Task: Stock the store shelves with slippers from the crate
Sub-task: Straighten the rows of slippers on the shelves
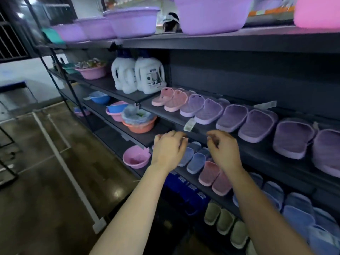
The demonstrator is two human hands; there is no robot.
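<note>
Unreadable blur on detergent jug point(150, 76) label and price tag point(189, 124); at frame centre left hand point(168, 150) curls over blue slippers point(196, 161), grip unclear; right hand point(223, 150) loosely curled, empty

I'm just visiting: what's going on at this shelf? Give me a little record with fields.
place: dark metal store shelving
left hand: back to camera, fingers curled, grip hidden
right hand: loosely curled, nothing visible in it
middle shelf: pale pink slippers, then lilac plastic slippers
lower shelf: blue plastic slippers, dusty pink slippers
below: blue plastic crate
further left: white plastic detergent jugs
</note>
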